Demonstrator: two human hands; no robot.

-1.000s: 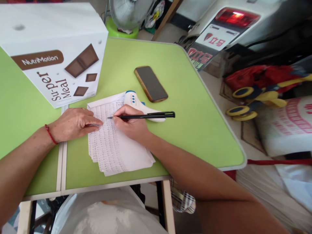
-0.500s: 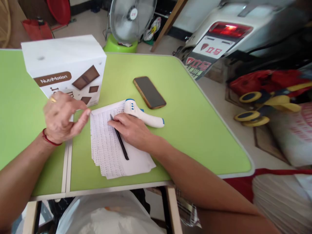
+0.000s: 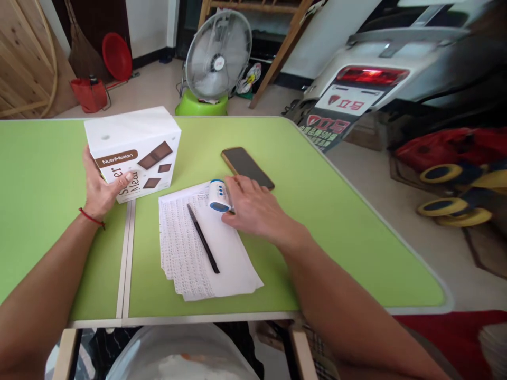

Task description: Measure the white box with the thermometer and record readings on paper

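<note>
My left hand [image 3: 101,195] grips the left side of a white NutriMotion box [image 3: 134,125], thumb on the printed front and fingers round the side. My right hand [image 3: 257,208] is closed round a white and blue infrared thermometer [image 3: 219,194]; its handle is hidden under my fingers. The thermometer's head lies over the upper right of a stack of handwritten sheets [image 3: 233,261]. On the sheets a black pen [image 3: 204,240] lies slantwise, touched by neither hand. Just beyond my right hand lies a phone [image 3: 247,164], dark screen up.
The green folding table [image 3: 340,253] has a pale rim and a seam left of the papers. Past its far edge stands a fan [image 3: 217,63] on a green stool [image 3: 202,107]. A scooter [image 3: 356,76] is parked at the right, near yellow-handled things [image 3: 443,206].
My left hand, raised in front of the box before, now grips its left side. My right hand has left the pen and moved right onto the thermometer, which has turned. The view has tilted up.
</note>
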